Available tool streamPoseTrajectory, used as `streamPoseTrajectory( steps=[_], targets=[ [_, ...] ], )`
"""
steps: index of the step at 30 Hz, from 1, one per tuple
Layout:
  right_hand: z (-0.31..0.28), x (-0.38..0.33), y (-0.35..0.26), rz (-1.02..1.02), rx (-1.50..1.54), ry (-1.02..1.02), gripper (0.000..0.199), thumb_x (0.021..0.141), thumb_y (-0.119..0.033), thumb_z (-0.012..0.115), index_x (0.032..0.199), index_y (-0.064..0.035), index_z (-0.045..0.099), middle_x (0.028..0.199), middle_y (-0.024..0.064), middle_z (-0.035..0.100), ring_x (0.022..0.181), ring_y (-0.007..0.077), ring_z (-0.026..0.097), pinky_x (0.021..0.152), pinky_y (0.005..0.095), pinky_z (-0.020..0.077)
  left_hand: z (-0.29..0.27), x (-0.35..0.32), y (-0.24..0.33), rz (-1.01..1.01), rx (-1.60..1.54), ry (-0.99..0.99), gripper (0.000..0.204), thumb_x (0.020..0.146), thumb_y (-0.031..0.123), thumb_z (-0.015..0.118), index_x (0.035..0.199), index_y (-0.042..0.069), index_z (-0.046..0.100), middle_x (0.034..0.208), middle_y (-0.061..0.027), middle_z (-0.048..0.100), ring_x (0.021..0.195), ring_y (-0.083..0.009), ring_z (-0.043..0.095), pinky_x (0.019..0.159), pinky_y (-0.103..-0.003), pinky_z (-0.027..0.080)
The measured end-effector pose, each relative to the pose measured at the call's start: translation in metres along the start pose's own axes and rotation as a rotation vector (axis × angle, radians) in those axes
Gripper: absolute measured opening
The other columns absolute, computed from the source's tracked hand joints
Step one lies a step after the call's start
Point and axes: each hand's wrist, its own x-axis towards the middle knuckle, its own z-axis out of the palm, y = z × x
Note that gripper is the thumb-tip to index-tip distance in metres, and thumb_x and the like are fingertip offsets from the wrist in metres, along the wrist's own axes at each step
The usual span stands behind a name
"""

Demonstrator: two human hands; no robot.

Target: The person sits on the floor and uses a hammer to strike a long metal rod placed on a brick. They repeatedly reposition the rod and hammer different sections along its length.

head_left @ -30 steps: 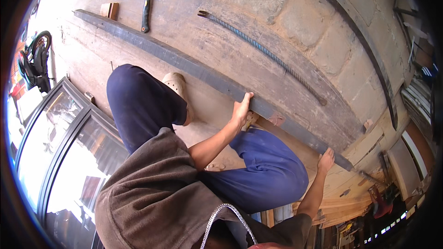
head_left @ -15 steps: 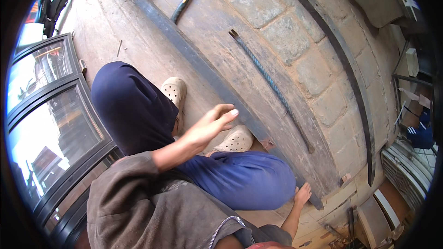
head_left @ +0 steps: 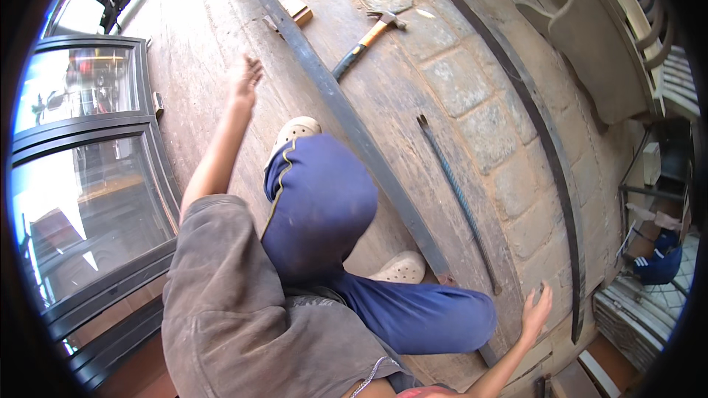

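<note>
Both hands are hanging open and gripping nothing: the left hand (head_left: 244, 77) is stretching up toward the upper middle of the frame, left of the long flat steel bar (head_left: 346, 114), while the right hand (head_left: 535, 313) is hovering, fingers spread, at lower right near that bar's end.

One camera only, worn on head, left of pair. Looks straight down over own body at stone floor (head_left: 472, 88). Very wide round view, straight lines bend near rim. Knees close below; long metal bar (head_left: 346, 118) and hammer (head_left: 365, 44) farther off.
</note>
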Motion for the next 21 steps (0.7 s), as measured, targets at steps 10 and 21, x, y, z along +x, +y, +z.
streamPoseTrajectory(
  steps=[10,21],
  targets=[
    [0.088,0.075,-0.296,-0.439,0.169,-0.458,0.046,0.075,-0.024,0.076,0.113,-0.002,0.059,0.111,0.0176,0.062,0.106,0.0343,0.059,0.09,0.0398,0.0463,0.081,0.152,-0.126,-0.379,0.021,-0.056,0.106,0.079,0.078,0.046,0.134,-0.012,0.038,0.131,-0.0285,0.049,0.118,-0.0352,0.053,0.101,-0.043,0.041],
    [0.134,0.036,-0.367,-0.201,0.028,-0.388,0.09,0.065,-0.039,0.083,0.133,0.0021,0.041,0.132,0.0222,0.048,0.124,0.0365,0.044,0.105,0.0443,0.0349,0.08,0.157,-0.118,-0.494,-0.104,-0.196,0.08,0.088,0.065,0.049,0.125,-0.005,0.051,0.126,-0.0147,0.056,0.116,-0.0243,0.052,0.103,-0.038,0.038]
  ],
)
